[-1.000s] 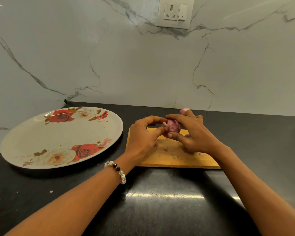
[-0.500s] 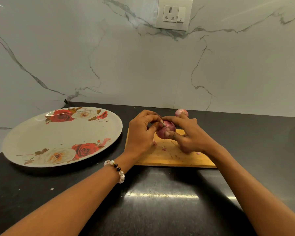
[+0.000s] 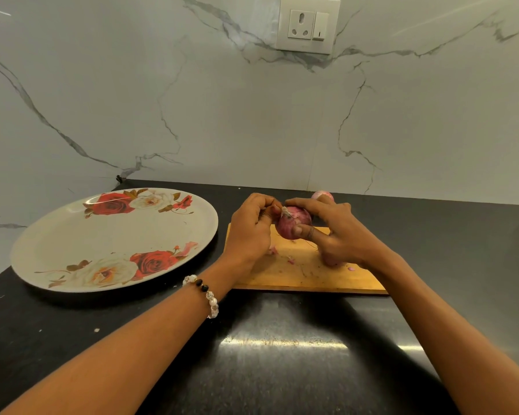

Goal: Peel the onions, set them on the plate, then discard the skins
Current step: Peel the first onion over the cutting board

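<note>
Gripping onion (image 3: 288,226), right hand (image 3: 339,235); dry tip pointing up-left, pinched by left hand (image 3: 249,232).

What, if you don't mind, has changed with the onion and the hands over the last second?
The right hand has turned the onion, so its pale tip now points up and left. The left hand has shifted its fingertips up to pinch at that tip. Both hands hold the onion above the cutting board as before. The plate stays bare, and the second onion stays behind the hands.
</note>
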Demonstrator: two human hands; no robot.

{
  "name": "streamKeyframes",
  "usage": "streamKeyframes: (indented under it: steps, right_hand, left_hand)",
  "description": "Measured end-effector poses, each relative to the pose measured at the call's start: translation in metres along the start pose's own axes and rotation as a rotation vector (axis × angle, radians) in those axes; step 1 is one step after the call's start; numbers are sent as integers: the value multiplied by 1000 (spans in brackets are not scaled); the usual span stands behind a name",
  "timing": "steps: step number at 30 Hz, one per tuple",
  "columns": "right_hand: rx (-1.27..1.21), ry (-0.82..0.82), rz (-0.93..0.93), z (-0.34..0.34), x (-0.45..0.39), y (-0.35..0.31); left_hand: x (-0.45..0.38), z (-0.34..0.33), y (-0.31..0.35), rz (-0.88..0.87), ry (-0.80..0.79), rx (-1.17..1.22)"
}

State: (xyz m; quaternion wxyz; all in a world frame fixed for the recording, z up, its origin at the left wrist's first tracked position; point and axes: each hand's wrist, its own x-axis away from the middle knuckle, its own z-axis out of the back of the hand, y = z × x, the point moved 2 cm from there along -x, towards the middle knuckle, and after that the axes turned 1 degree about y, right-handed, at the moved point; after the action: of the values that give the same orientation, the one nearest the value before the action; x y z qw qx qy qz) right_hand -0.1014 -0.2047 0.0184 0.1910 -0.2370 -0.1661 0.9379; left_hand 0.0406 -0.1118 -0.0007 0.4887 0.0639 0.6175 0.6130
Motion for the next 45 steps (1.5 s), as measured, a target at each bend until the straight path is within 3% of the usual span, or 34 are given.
streamKeyframes:
  steps: [3,7,14,19,25,29,32,40,45]
  right_hand:
    - [-34,19,-15,3,2,1]
    - [-35,49,-22,8,3,4]
    - [2,112,3,10,3,3]
    - [2,85,15,6,2,1]
    - [-30,68,8,0,1,1]
    - [-42,70,-12,-1,1,0]
    - [-34,76,-14,-1,0,-1]
    - [-109,154,-28,9,3,1]
    - [-245,147,3,11,3,-1]
  left_hand:
    - [0,1,1,182,6,124]
    - [-1,6,6,281,64,191]
    - [-3,16,10,29,-29,-14]
    - [-1,12,16,-274,-35,-141]
    - [-1,12,13,-318,74,-224]
    - [-1,11,12,-272,54,-250]
    - [1,11,12,-123,40,-204]
    - [-1,14,8,297,84,204]
    - [1,15,10,300,152,185]
